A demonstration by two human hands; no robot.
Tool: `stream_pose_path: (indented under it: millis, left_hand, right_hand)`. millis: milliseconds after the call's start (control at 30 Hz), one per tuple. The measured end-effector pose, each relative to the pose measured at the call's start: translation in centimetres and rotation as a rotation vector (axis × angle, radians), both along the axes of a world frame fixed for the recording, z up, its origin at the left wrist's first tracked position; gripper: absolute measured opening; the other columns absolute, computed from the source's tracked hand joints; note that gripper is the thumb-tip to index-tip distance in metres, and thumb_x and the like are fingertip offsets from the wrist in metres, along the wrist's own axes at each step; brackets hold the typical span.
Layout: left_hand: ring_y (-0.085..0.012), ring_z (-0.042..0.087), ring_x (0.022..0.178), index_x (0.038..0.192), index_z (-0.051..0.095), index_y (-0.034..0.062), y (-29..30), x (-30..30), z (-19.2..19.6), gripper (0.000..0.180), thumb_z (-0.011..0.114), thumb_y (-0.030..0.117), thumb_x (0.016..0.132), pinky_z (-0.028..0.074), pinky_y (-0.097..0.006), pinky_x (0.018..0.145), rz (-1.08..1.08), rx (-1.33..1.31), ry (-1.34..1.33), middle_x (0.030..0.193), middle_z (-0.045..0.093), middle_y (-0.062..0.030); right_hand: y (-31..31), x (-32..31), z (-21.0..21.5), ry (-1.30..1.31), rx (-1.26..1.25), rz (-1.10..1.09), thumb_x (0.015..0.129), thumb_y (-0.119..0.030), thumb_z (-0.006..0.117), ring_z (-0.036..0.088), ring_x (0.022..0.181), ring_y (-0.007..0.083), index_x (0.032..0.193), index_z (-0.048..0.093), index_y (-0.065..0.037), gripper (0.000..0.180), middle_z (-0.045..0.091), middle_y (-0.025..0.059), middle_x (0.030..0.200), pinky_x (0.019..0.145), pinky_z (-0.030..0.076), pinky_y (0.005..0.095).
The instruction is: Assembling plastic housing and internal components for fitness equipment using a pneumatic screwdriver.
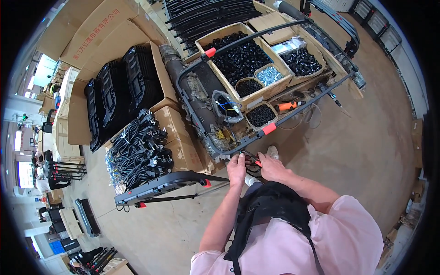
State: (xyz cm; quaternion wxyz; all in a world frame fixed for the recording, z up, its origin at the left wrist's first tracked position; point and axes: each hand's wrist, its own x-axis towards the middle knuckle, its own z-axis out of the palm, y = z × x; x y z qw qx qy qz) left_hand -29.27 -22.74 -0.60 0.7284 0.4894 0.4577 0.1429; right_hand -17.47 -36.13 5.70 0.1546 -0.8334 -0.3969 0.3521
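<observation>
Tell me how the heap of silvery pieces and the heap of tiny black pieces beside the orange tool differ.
Colour: the silvery pieces look bright, while the tiny black pieces look dark. Place: the silvery pieces sit inside the large bin; the tiny black pieces sit outside it, nearer the left hand. Both are loose heaps of many small parts.

Black frame (pixel 250 138), bins (pixel 279 85) on bench (pixel 174 64)

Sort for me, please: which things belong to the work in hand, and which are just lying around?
Likely in use: small red piece by right hand; black frame near left hand.
Apparently lying about: stacked black mouldings; open carton around them; long dark panel.
</observation>
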Motion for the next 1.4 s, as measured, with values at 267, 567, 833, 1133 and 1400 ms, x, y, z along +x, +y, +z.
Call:
stream_pose_path:
  millis: [267, 567, 833, 1133, 1400]
  left_hand:
    - [-0.0199, 0.068, 0.079, 0.111, 0.071, -0.0070, -0.4, 0.2, 0.4, 0.035, 0.059, 0.026, 0.108, 0.054, -0.038, 0.078, -0.041, 0.298, 0.197, 0.090, 0.076, -0.0112]
    - [-0.0227, 0.066, 0.081, 0.112, 0.070, -0.0053, -0.5, 0.9, 2.1, 0.033, 0.055, 0.024, 0.109, 0.053, -0.041, 0.081, -0.136, 0.501, 0.301, 0.089, 0.072, -0.0193]
    - [-0.0145, 0.069, 0.100, 0.130, 0.061, -0.0052, 0.0, 0.2, 1.3, 0.030, 0.051, 0.017, 0.112, 0.058, -0.033, 0.089, -0.113, 0.152, 0.150, 0.112, 0.073, -0.0076]
    - [-0.0313, 0.074, 0.085, 0.104, 0.076, 0.0013, 6.8, 0.8, 8.7, 0.034, 0.056, 0.028, 0.106, 0.054, -0.044, 0.087, -0.304, 1.136, 0.485, 0.090, 0.078, -0.0151]
    - [-0.0396, 0.073, 0.086, 0.095, 0.077, 0.0059, 10.1, 3.9, 5.1, 0.041, 0.055, 0.039, 0.104, 0.048, -0.050, 0.093, -0.803, 1.499, 0.443, 0.085, 0.076, -0.0196]
  right_hand:
    - [0.7, 0.3, 1.4, 0.049, -0.084, 0.070, 0.093, -0.008, 0.058, 0.062, 0.125, 0.0458, 0.157, 0.034, 0.007, 0.071, 0.060, 0.0319, 0.133, 0.105, 0.052, 0.0523]
    - [0.5, 1.1, 4.0, -0.022, -0.100, 0.206, 0.086, -0.010, 0.062, 0.063, 0.118, 0.0463, 0.161, 0.030, 0.005, 0.083, 0.060, 0.0316, 0.130, 0.101, 0.052, 0.0531]
    - [-0.3, 2.6, 3.5, 0.047, 0.077, 0.154, 0.080, -0.015, 0.074, 0.064, 0.109, 0.0504, 0.164, 0.030, -0.006, 0.095, 0.060, 0.0323, 0.117, 0.095, 0.053, 0.0568]
    - [-1.2, 0.4, 3.5, -0.149, 0.188, 0.136, 0.081, -0.010, 0.070, 0.070, 0.090, 0.0476, 0.167, 0.033, -0.021, 0.095, 0.061, 0.0289, 0.110, 0.078, 0.059, 0.0551]
    - [-0.4, -5.0, 3.2, -0.381, 0.167, -0.061, 0.080, -0.009, 0.071, 0.070, 0.083, 0.0406, 0.166, 0.036, -0.028, 0.094, 0.059, 0.0218, 0.104, 0.074, 0.059, 0.0500]
